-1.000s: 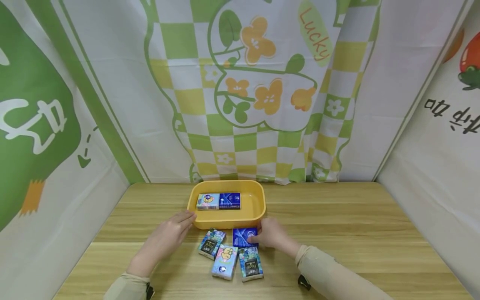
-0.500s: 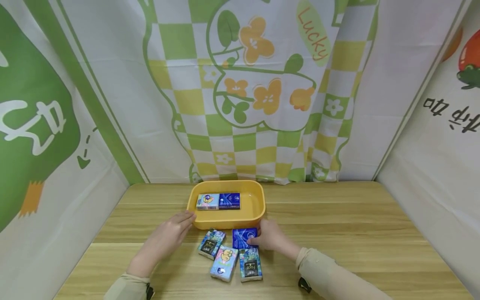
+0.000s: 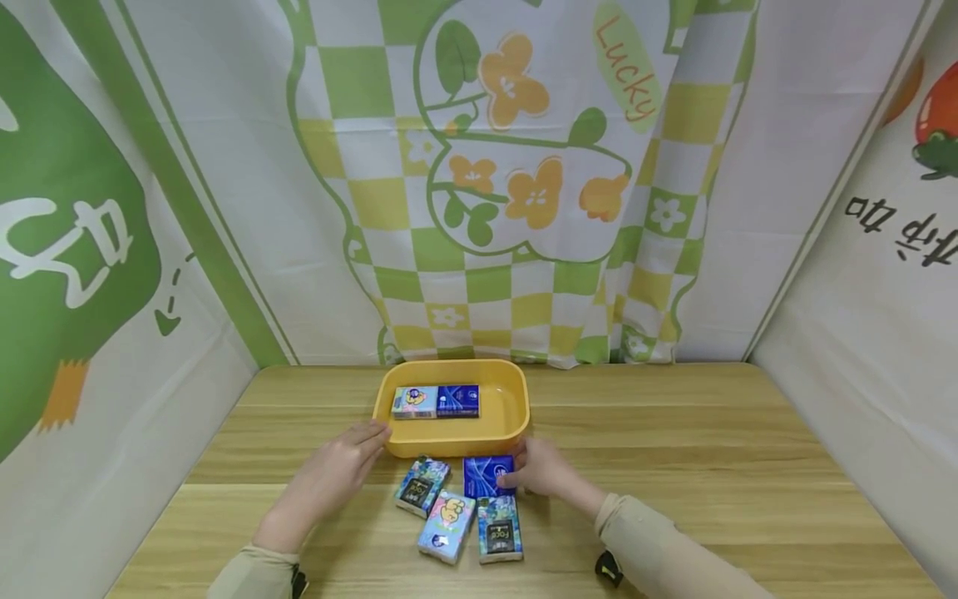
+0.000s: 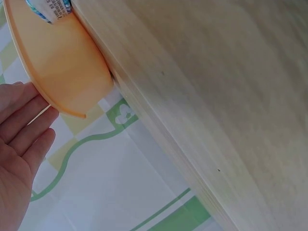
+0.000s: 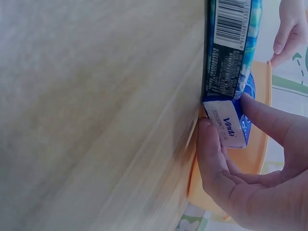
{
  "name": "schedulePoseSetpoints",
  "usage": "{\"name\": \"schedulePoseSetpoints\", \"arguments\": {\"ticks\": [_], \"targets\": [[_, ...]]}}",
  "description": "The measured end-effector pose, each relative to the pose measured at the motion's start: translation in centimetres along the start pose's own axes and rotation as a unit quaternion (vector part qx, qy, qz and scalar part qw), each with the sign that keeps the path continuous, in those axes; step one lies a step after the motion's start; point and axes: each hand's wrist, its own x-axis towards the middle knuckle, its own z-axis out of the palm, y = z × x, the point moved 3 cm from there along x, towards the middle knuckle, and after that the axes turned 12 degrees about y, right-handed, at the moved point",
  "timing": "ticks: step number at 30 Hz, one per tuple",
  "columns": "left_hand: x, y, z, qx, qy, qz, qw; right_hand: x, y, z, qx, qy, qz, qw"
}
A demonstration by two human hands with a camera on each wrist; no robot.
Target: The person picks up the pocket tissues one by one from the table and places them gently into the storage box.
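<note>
My right hand (image 3: 548, 467) pinches the right end of a dark blue tissue pack (image 3: 482, 477) between thumb and fingers. The right wrist view shows that pack's white "Vinda" end (image 5: 228, 124) between the fingertips. It lies just in front of a yellow plastic bin (image 3: 456, 448). With nearly straight fingers, my left hand (image 3: 333, 470) touches the bin's left front corner, also seen at the bin's rim (image 4: 57, 108) in the left wrist view. Inside the bin lie a light blue tissue pack (image 3: 415, 402) and a dark blue one (image 3: 458, 401), side by side.
Near the held pack lie two blue-green "Face" tissue packs, one left (image 3: 423, 486) and one right (image 3: 500, 529), with a light blue duck-print pack (image 3: 446, 526) between them. The wooden table (image 3: 674, 449) ends at a patterned curtain (image 3: 516, 249) behind the bin.
The light blue pack on the table has slid slightly left and toward me, and the right "Face" pack slightly left. My hands have barely moved.
</note>
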Motion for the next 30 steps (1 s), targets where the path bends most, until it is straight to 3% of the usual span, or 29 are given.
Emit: {"name": "schedulePoseSetpoints", "arguments": {"ticks": [7,19,25,30], "targets": [[0.0,-0.1,0.1,0.0,-0.004,-0.003,1.0,-0.3,0.2,-0.2,0.039,-0.011,0.031,0.9987],[0.1,0.1,0.0,0.006,-0.001,0.003,1.0,-0.4,0.3,-0.8,0.069,-0.016,0.041,0.9967],[0.1,0.1,0.1,0.009,0.018,0.015,0.9997,-0.6,-0.1,-1.4,0.052,-0.012,0.029,0.9981],[0.1,0.1,0.0,0.005,0.014,0.009,0.9999,-0.7,-0.6,-2.1,0.045,-0.004,0.008,0.999]]}}
